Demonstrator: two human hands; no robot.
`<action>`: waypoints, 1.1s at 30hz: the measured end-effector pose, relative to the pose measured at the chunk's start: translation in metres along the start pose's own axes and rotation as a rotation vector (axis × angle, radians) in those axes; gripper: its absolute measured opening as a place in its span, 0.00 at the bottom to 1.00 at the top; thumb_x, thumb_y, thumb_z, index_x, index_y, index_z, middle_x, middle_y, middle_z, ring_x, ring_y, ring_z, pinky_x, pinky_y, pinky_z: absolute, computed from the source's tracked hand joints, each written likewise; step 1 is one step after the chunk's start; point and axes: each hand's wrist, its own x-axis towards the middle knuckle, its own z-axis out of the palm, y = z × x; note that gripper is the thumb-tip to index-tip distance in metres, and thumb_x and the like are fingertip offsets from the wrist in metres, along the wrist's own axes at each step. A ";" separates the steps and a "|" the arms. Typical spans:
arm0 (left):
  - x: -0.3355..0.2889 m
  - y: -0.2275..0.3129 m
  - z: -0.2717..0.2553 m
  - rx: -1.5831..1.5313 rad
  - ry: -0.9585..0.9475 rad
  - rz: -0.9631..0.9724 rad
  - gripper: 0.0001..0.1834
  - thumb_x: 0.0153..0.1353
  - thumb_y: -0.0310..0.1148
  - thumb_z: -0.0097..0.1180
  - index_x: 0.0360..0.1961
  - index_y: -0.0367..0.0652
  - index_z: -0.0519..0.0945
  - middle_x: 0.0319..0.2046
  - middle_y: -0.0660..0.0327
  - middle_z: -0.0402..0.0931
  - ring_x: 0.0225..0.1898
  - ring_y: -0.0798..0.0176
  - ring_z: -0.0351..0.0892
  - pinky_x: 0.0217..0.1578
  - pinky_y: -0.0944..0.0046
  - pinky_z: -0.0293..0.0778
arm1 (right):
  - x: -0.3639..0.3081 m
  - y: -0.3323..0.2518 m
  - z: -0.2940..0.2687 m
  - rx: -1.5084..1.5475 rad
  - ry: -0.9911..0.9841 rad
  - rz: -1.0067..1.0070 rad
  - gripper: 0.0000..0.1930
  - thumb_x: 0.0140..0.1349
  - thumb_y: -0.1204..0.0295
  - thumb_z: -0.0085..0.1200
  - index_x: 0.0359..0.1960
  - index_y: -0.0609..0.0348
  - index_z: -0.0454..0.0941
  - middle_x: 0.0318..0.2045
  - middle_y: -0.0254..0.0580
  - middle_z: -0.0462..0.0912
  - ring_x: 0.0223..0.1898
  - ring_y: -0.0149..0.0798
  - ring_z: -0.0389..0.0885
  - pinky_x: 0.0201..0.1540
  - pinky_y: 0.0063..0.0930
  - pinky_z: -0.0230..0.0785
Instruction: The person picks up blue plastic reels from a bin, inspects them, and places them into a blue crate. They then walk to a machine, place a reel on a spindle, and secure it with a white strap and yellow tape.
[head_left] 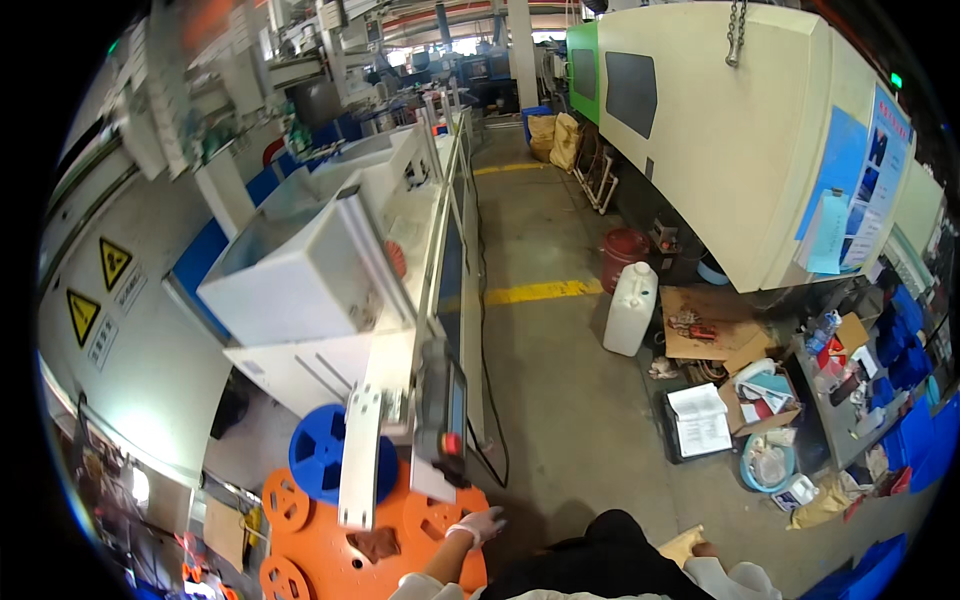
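Observation:
My left hand [480, 525], in a thin pale glove, reaches over the right edge of an orange round-holed board [400, 545]. Its fingers are stretched out with nothing in them; whether they touch the board I cannot tell. A blue reel-like disc [318, 455] and a crumpled brown cloth [374, 544] lie on the board. Low on the right, my right hand [706, 550] is closed at the edge of a pale yellow, sheet-like thing [682, 545], which it seems to hold. Its fingers are mostly hidden.
A control panel [440, 410] with a red button overhangs the board beside a metal plate [360, 460]. White machine tubs [290, 290] stand left. Along the right are a white jerrycan [631, 310], a red bucket [625, 255], a cardboard box [745, 410] and a large cream machine [720, 120].

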 end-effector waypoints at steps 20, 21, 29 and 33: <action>0.411 0.042 -0.327 -0.210 0.183 -0.312 0.35 0.63 0.53 0.48 0.66 0.45 0.65 0.57 0.43 0.72 0.59 0.41 0.70 0.59 0.54 0.66 | 0.844 0.020 -0.438 1.220 0.277 -0.009 0.16 0.63 0.66 0.57 0.50 0.59 0.78 0.33 0.33 0.81 0.32 0.29 0.75 0.36 0.28 0.71; 0.430 0.023 -0.334 -0.207 0.144 -0.352 0.36 0.62 0.54 0.48 0.66 0.45 0.65 0.57 0.43 0.72 0.59 0.40 0.70 0.60 0.53 0.65 | 0.881 0.001 -0.465 1.282 0.236 -0.038 0.16 0.63 0.67 0.57 0.51 0.59 0.77 0.34 0.33 0.80 0.34 0.28 0.75 0.37 0.26 0.70; 0.653 0.080 -0.591 0.011 0.013 -0.275 0.34 0.65 0.52 0.46 0.68 0.47 0.62 0.57 0.42 0.72 0.58 0.40 0.70 0.57 0.50 0.67 | 1.014 0.107 -0.475 0.492 -0.167 -0.042 0.21 0.60 0.54 0.53 0.45 0.59 0.80 0.45 0.52 0.82 0.49 0.52 0.79 0.53 0.42 0.70; 0.730 0.123 -0.738 0.042 0.296 -0.117 0.31 0.65 0.48 0.47 0.66 0.46 0.63 0.54 0.41 0.73 0.55 0.39 0.71 0.55 0.50 0.68 | 1.059 0.140 -0.520 0.443 -0.328 0.180 0.19 0.60 0.58 0.52 0.44 0.60 0.80 0.44 0.51 0.82 0.47 0.51 0.79 0.51 0.42 0.71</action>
